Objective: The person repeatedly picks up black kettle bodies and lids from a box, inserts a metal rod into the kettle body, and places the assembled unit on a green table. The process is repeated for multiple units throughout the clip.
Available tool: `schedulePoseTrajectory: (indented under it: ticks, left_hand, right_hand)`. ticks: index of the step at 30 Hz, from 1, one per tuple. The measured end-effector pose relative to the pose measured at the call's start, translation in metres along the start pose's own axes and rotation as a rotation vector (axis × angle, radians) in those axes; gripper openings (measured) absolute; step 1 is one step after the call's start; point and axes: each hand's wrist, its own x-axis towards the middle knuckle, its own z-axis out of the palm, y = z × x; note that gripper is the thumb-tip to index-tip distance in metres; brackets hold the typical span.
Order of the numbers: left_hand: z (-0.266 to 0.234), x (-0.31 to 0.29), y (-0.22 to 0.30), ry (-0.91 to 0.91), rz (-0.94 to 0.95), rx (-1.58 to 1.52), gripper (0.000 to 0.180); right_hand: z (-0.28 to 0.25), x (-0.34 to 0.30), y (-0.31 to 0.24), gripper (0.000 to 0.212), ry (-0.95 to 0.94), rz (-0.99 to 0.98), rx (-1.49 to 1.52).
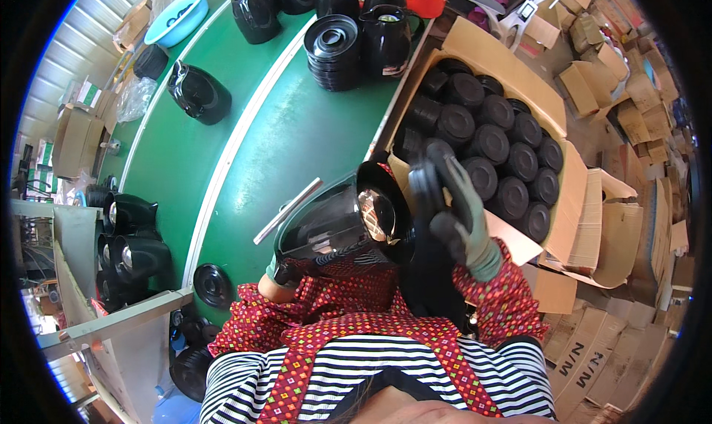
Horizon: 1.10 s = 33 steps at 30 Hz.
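Note:
My left hand (282, 270), mostly hidden behind it, holds a glossy black thermos jug (319, 227) lying on its side above my lap. The jug's round end faces right and shows a shiny silver surface (377, 215) inside the dark rim. Just right of that end is my right hand (463, 227), in a grey-green glove with black fingers. Its fingers are closed on a round black cap (424, 183), slightly blurred and apart from the jug. A silver rod (289, 210) lies on the green table beside the jug.
An open carton (552, 105) full of round black caps (492, 143) stands at my right. Black lids are stacked (332, 53) on the green conveyor table (274, 142); several jugs (199, 94) stand beyond and left. A loose lid (213, 285) lies near left. A blue basin (178, 17) is far left.

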Motion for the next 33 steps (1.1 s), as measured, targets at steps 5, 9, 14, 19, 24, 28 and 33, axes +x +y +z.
schedulePoseTrajectory:
  ticks: [5, 9, 14, 19, 24, 28, 33]
  left_hand:
    - [0.007, -0.022, -0.009, 0.029, 0.071, 0.057, 0.063]
    - [0.007, -0.035, -0.011, 0.057, 0.143, 0.11, 0.063]
    - [0.011, -0.043, -0.014, 0.083, 0.236, 0.195, 0.062]
    - [0.019, -0.038, 0.001, 0.117, 0.383, 0.374, 0.061]
    - [0.041, -0.037, 0.034, 0.296, 0.792, 0.783, 0.06]
    - [0.072, -0.045, 0.075, 0.344, 1.094, 1.018, 0.053]
    - [0.072, -0.049, 0.073, 0.409, 1.198, 1.119, 0.06]
  right_hand:
    - [0.022, -0.017, -0.057, 0.099, -0.023, -0.009, -0.061]
    - [0.028, -0.034, -0.067, 0.098, -0.025, -0.051, -0.071]
    - [0.034, -0.046, -0.077, 0.096, -0.01, -0.07, 0.006]
    - [0.032, -0.059, -0.073, 0.091, 0.007, -0.142, 0.042]
    - [0.037, -0.059, -0.072, 0.076, 0.098, 0.017, 0.285]
    - [0.039, -0.049, -0.067, 0.069, 0.08, 0.216, 0.673]
    - [0.018, -0.022, -0.097, 0.063, -0.017, 0.35, 0.668]
